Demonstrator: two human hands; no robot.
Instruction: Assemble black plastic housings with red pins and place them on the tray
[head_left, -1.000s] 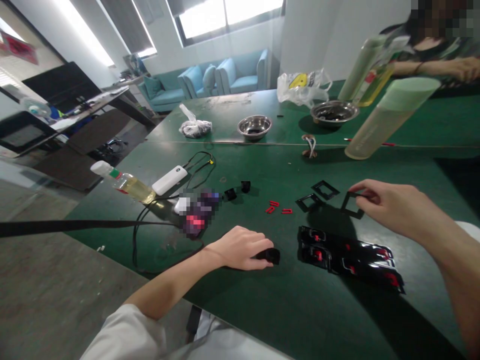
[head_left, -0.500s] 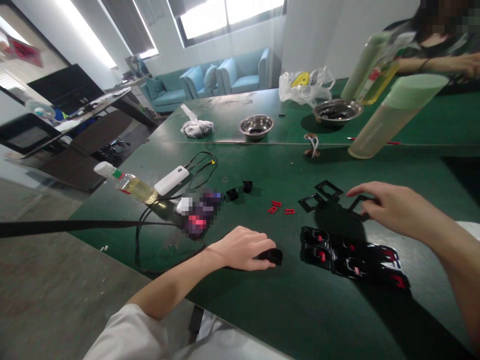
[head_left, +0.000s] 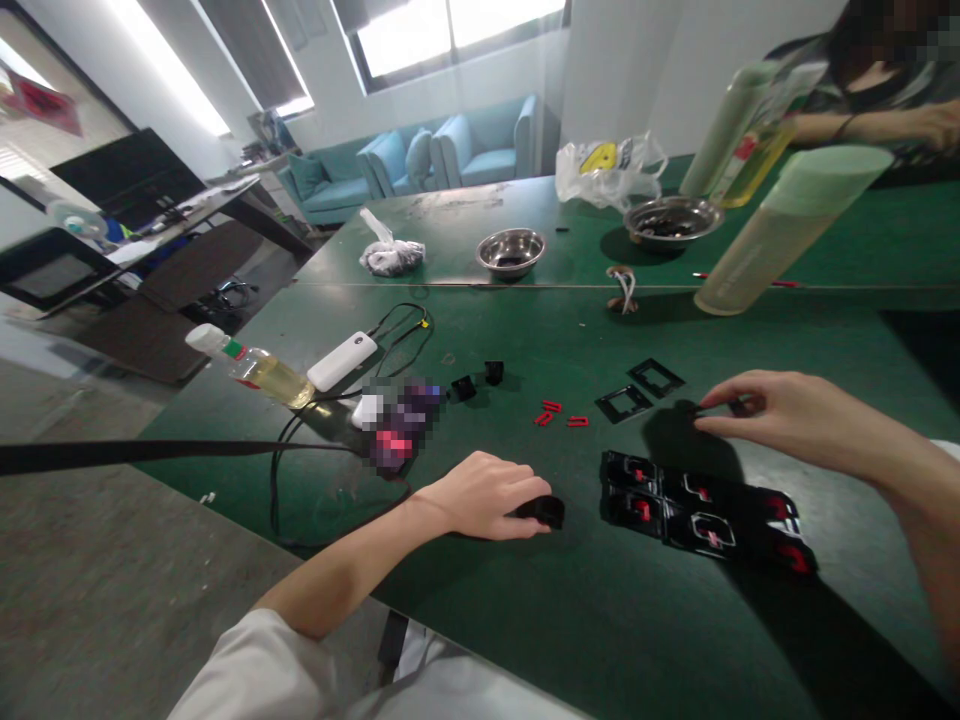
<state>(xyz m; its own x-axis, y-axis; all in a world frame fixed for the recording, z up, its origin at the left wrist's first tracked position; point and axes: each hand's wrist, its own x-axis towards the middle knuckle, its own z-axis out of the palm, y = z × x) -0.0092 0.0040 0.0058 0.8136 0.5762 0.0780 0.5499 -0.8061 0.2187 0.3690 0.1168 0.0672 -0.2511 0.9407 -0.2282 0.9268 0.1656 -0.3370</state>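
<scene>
My left hand (head_left: 491, 500) rests low over the green table, fingers closed on a small black plastic part (head_left: 552, 512). On the right, my right hand (head_left: 780, 410) is lifted above the table and pinches a thin black square frame (head_left: 739, 406), seen nearly edge-on and mostly hidden by the fingers. Two more flat black frames, one nearer (head_left: 622, 403) and one farther (head_left: 657, 378), lie left of this hand. Below it sits a block of glossy black pieces (head_left: 675, 515) with red clips in them. Several loose red clips (head_left: 553, 407) lie between my hands.
Two black parts (head_left: 463, 388) lie near a blurred-out phone (head_left: 405, 425). A white power bank (head_left: 343, 361), cables and a bottle of yellow liquid (head_left: 274, 378) are at left. Farther back stand steel bowls (head_left: 511, 253) and a tall green-capped bottle (head_left: 787, 235). Another person's arm (head_left: 877, 128) shows at right.
My right hand has raised the black frame off the table and turned it from showing its face to nearly edge-on. My left hand stays put on its black part.
</scene>
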